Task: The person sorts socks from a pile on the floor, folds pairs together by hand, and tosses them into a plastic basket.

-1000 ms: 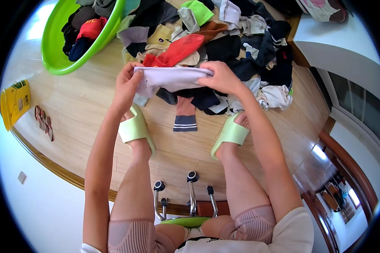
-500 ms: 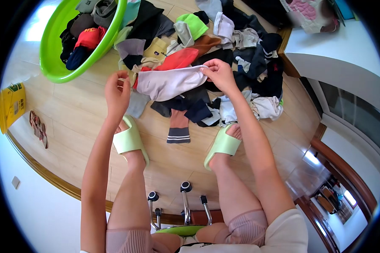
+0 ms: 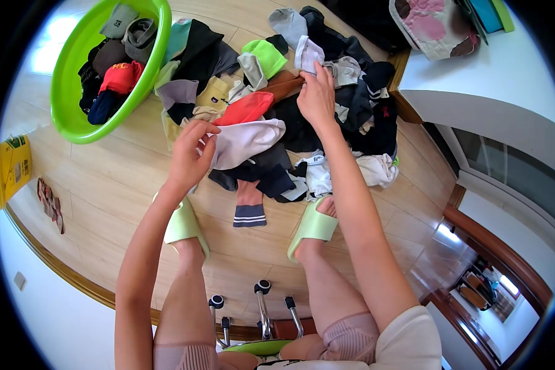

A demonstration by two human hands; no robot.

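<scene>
A pale pinkish-white sock (image 3: 250, 142) lies over the front of a pile of loose socks. My left hand (image 3: 194, 154) is at its left end, fingers curled and thumb against the fabric, hiding that end. Farther up the pile, my right hand (image 3: 317, 98) has its fingers apart, tips at the lower edge of a white sock (image 3: 308, 54). Close to my hands are a red sock (image 3: 245, 109), a brown sock (image 3: 285, 88) and a neon green sock (image 3: 268, 57). A pink-and-grey striped sock (image 3: 250, 200) points towards me at the near edge.
A green basin (image 3: 58, 102) at the upper left holds several rolled or folded garments. A yellow bucket (image 3: 13, 169) stands at the far left. Two light green slippers (image 3: 185, 223) are on my feet, beside wheeled chair legs (image 3: 263, 308). A patterned bag (image 3: 431, 28) rests on a white surface.
My right hand has let go of the pale sock and moved up to the white one. My left hand has shifted right, onto the pale sock's left end. The whole view has shifted slightly.
</scene>
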